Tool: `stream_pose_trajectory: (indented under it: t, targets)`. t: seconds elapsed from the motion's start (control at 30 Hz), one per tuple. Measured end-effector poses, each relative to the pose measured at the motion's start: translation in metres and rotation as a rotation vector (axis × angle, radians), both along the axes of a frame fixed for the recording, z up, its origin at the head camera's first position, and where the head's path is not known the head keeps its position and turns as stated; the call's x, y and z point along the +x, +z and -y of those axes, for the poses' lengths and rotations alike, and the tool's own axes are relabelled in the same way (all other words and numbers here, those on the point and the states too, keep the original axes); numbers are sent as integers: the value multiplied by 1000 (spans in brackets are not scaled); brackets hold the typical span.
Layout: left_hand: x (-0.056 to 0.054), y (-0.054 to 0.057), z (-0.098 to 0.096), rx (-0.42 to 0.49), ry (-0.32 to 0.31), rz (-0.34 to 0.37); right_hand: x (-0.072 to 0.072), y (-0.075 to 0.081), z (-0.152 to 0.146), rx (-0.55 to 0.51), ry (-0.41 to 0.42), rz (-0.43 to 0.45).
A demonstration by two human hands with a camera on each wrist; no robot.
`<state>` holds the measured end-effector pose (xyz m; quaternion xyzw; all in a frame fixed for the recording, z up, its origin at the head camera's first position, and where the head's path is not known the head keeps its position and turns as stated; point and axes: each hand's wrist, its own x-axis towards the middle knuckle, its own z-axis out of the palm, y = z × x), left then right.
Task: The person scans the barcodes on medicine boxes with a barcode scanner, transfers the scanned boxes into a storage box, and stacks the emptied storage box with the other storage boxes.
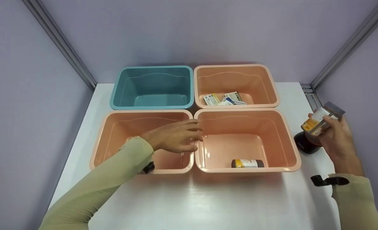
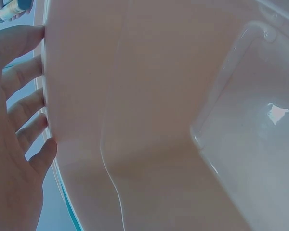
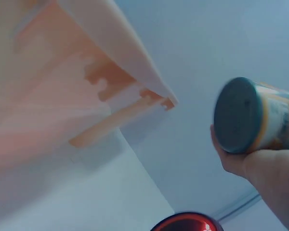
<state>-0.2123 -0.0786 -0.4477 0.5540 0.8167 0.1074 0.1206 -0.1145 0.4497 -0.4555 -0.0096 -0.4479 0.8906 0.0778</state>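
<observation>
Left hand [image 1: 177, 136] spread, right hand [image 1: 338, 139] gripping a jar [image 1: 317, 120] — only the head view shows small boxes [image 1: 211, 99].

Clock read from head view, far wall [image 1: 189, 32] at 12. Widest lane: tabletop [image 1: 208, 198] strip at 6, along the near rims. At 3, the gap between near-right bin [image 1: 275, 137] and side wall [image 1: 371, 95] is obstructed: dark container [image 1: 305, 145] just beside the rim, right fingers [image 1: 332, 122] and held jar [image 1: 320, 120] above. Centre: left fingers [image 1: 191, 122] over adjoining rims. Near-right bin enterable from above; lying jar [image 1: 247, 163] at its 6.
</observation>
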Motion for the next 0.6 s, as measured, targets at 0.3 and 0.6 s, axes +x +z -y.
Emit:
stream_pose_trajectory:
  t: [0.3,0.6]
  targets:
    - [0,2,-2,0,-8,2,28,-9,-15,526,-226,145]
    - [0,1,0,-8,0,1,54,-33,-22,771,-314,274]
